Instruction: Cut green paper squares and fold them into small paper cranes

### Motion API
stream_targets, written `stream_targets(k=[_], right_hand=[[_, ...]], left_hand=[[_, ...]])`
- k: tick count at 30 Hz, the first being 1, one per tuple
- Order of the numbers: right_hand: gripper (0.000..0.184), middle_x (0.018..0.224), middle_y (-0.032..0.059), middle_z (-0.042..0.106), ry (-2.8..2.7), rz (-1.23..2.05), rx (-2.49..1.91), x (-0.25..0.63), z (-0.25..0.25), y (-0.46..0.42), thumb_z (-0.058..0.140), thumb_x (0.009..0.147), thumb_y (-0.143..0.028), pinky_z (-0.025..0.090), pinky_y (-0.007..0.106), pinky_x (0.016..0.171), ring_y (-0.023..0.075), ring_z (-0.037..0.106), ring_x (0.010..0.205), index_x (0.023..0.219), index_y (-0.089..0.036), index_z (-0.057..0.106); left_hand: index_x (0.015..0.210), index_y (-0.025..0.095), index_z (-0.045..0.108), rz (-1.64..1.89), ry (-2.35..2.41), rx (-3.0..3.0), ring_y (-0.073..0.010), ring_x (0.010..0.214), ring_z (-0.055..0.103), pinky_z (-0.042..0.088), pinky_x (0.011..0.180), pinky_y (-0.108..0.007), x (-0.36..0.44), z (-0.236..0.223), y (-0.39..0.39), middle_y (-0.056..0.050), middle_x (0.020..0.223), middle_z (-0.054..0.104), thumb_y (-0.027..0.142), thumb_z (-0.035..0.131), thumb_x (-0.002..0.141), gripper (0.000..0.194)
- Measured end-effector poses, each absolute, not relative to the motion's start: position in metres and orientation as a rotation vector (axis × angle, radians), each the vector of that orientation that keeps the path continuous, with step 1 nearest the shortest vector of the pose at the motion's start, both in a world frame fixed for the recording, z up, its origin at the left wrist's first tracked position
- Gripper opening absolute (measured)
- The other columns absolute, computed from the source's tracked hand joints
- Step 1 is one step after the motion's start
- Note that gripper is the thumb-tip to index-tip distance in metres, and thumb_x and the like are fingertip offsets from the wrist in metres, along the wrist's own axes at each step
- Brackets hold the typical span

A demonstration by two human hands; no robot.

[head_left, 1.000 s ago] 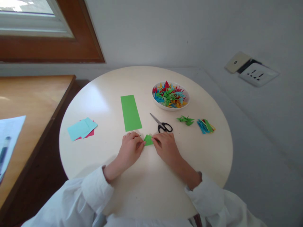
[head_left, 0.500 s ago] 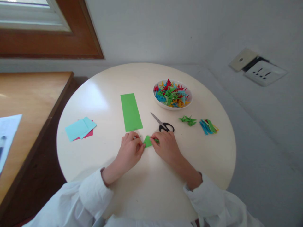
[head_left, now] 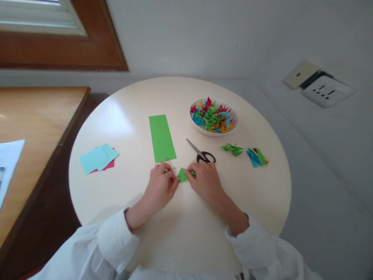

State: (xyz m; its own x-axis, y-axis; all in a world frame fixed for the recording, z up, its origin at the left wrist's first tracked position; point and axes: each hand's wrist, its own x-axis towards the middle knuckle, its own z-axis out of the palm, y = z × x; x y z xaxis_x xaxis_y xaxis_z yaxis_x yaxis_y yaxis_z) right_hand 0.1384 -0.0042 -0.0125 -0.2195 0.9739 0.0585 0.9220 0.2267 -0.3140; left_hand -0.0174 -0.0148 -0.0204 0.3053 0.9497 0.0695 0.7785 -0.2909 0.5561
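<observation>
A small folded piece of green paper lies on the table between my hands. My left hand is closed, its thumb and fingers pinching the paper's left corner. From the other side, my right hand pinches the right part, and its fingers cover some of the paper. Just beyond my right fingers are scissors with black handles, blades pointing away to the left. A larger green paper strip lies flat beyond my left hand.
A white bowl of colourful paper cranes stands at the back right. Loose green cranes and coloured paper strips lie on the right. Light blue and red sheets are at the left. A wooden desk adjoins the round table.
Both hands keep their pinch on the small green paper, with hardly any movement. The view has shifted very slightly.
</observation>
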Motion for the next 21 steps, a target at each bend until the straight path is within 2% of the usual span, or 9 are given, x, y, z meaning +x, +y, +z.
stream_targets(k=[18, 21], right_hand=[[0.011, 0.073, 0.0016, 0.068, -2.27, 0.265, -1.78, 0.1383, -0.0141, -0.0043, 0.055, 0.081, -0.021, 0.026, 0.033, 0.07, 0.018, 0.056, 0.077, 0.071, -0.018, 0.06], [0.011, 0.074, 0.0019, 0.068, -2.269, 0.271, -1.782, 0.138, -0.0134, -0.0043, 0.055, 0.081, -0.021, 0.026, 0.033, 0.07, 0.018, 0.056, 0.077, 0.071, -0.018, 0.06]], left_hand=[[0.066, 0.017, 0.054, 0.502, 1.541, 2.215, -0.0228, 0.086, 0.045, 0.039, 0.076, -0.04, -0.0168, -0.0201, -0.0157, -0.008, 0.088, 0.051, 0.021, 0.049, 0.08, 0.016], [0.078, 0.016, 0.056, 0.487, 1.543, 2.226, -0.0225, 0.085, 0.045, 0.039, 0.075, -0.038, -0.0172, -0.0199, -0.0163, -0.008, 0.088, 0.051, 0.021, 0.049, 0.081, 0.009]])
